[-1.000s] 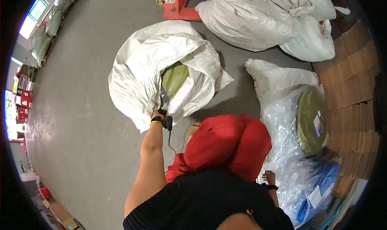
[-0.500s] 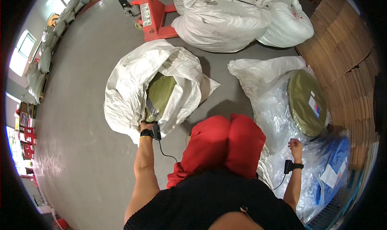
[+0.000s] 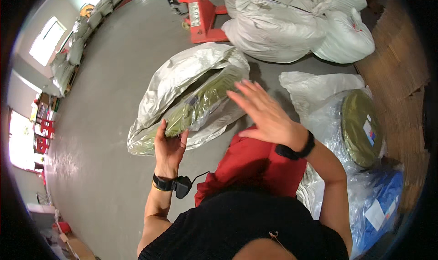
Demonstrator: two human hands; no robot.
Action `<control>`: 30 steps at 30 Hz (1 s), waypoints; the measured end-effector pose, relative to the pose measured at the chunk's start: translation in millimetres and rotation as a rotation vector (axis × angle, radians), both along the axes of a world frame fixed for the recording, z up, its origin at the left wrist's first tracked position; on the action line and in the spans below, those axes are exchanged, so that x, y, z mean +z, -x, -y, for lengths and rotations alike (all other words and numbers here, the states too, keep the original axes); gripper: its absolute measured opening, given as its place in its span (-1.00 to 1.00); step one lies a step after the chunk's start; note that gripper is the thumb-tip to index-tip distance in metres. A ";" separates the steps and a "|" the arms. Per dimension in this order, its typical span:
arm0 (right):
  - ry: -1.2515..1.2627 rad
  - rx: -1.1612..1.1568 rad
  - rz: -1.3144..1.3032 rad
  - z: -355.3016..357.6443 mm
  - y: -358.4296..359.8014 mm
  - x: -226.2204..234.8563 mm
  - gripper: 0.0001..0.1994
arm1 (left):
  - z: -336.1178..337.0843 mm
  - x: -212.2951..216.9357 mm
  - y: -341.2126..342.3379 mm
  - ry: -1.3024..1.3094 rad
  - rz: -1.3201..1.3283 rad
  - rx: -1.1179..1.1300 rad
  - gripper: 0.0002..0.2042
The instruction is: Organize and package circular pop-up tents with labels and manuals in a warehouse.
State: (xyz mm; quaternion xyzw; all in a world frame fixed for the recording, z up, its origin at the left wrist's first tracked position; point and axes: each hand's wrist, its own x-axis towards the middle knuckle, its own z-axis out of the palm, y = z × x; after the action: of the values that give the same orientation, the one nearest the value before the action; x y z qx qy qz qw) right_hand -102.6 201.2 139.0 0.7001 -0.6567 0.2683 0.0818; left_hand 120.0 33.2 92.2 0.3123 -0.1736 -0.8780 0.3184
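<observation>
Head view: my left hand (image 3: 168, 146) cups the near end of the green roll (image 3: 200, 104), fingers curled up around its clear wrap, gripping it. The roll lies slanted on the floor (image 3: 100, 105), still half inside the open white sack (image 3: 182, 77), its far end tucked under the sack's fold. My right hand (image 3: 262, 109) hovers flat and spread above the roll, fingers splayed, holding nothing, not touching the wrap as far as I can tell.

To do this well, I judge the right palm should come down on the middle of the roll, so both hands share the load; the slick film could slip under one hand alone, and the sack's mouth may drag along.

Around me: a second green roll (image 3: 360, 128) in clear plastic lies to my right beside a blue bundle (image 3: 383, 200). Full white bags (image 3: 292, 23) and a red pallet jack (image 3: 203, 16) sit beyond. My red trousers (image 3: 255, 164) crowd the near side, leaving little room there.
</observation>
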 end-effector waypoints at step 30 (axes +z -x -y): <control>0.237 0.032 0.256 160.7 71.1 2.7 -0.45 | 195.2 12.3 -41.9 1.526 0.852 0.168 -0.59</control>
State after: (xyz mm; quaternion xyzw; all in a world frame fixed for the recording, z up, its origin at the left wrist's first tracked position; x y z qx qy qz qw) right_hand -173.7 40.5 141.6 0.6559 -0.6143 0.4321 0.0754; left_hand 161.9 -162.0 104.5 0.3269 -0.7941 -0.3046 0.4120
